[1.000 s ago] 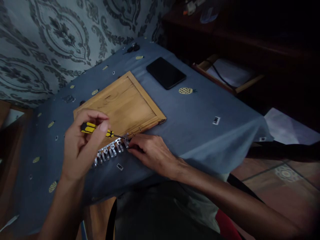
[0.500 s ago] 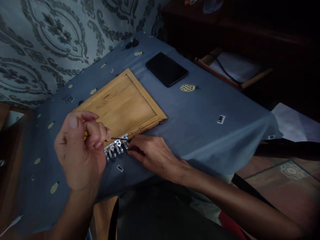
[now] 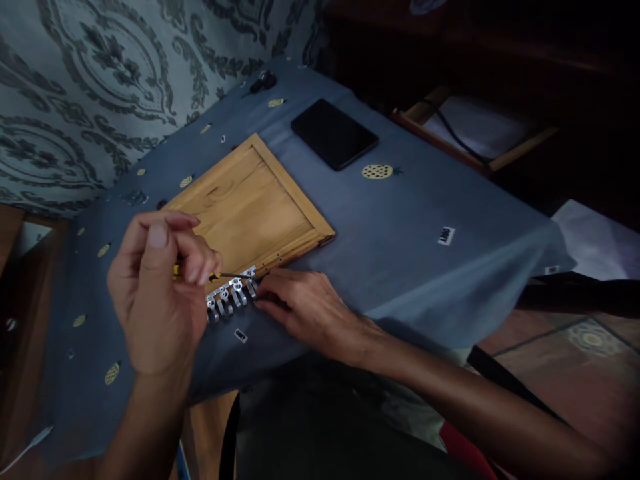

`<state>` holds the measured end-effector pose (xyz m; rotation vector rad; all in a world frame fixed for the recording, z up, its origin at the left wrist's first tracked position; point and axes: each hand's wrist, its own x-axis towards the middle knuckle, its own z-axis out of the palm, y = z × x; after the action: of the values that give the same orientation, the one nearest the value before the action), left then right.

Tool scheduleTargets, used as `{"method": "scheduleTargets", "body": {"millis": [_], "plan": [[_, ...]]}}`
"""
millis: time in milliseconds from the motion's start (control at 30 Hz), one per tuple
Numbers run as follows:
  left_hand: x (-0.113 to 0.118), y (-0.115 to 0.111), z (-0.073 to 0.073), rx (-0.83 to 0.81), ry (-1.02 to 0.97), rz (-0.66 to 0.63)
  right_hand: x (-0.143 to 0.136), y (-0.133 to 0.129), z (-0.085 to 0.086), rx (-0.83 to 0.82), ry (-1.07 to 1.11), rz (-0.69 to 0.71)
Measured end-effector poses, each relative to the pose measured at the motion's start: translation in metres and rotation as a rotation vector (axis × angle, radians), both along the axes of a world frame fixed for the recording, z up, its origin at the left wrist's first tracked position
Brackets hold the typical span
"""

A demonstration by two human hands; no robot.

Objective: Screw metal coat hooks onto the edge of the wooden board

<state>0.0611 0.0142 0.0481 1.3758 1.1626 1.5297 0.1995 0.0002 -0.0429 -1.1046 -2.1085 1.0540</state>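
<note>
A yellow-handled screwdriver [image 3: 215, 275] is in my left hand [image 3: 157, 293], whose fingers are curled around the handle. Its thin dark shaft points right, and the tip meets the right end of a silver metal hook rail [image 3: 237, 285]. The rail, with several curved hooks, lies along the near edge of a framed wooden panel [image 3: 250, 207]. At that same end my right hand [image 3: 315, 317] pinches the last hook between thumb and fingers; the fingertips partly hide it. Small dark holes show in the panel's edge right of the rail.
A blue pineapple-print cloth [image 3: 400, 247] covers the table. Beyond the panel lies a black phone or tablet [image 3: 334, 133], and a small black object [image 3: 264, 81] is near the patterned curtain [image 3: 110, 80]. An open drawer [image 3: 475, 133] stands at the right.
My left hand has turned slightly, showing more of the yellow handle. The screwdriver tip and my right hand stay at the rail's right end. The view has shifted a little.
</note>
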Motion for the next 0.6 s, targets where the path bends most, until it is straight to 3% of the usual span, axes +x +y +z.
{"method": "scheduleTargets", "body": {"millis": [300, 500, 600], "plan": [[0.007, 0.0, -0.004, -0.008, -0.08, -0.042, -0.001, 0.0, 0.0, -0.009, 0.043, 0.0], [-0.009, 0.011, -0.001, -0.103, -0.066, -0.292, 0.0, 0.001, 0.002, -0.025, -0.005, 0.008], [-0.013, 0.013, 0.0, -0.079, -0.062, -0.349, 0.0, 0.0, 0.002, -0.028, -0.012, 0.009]]}}
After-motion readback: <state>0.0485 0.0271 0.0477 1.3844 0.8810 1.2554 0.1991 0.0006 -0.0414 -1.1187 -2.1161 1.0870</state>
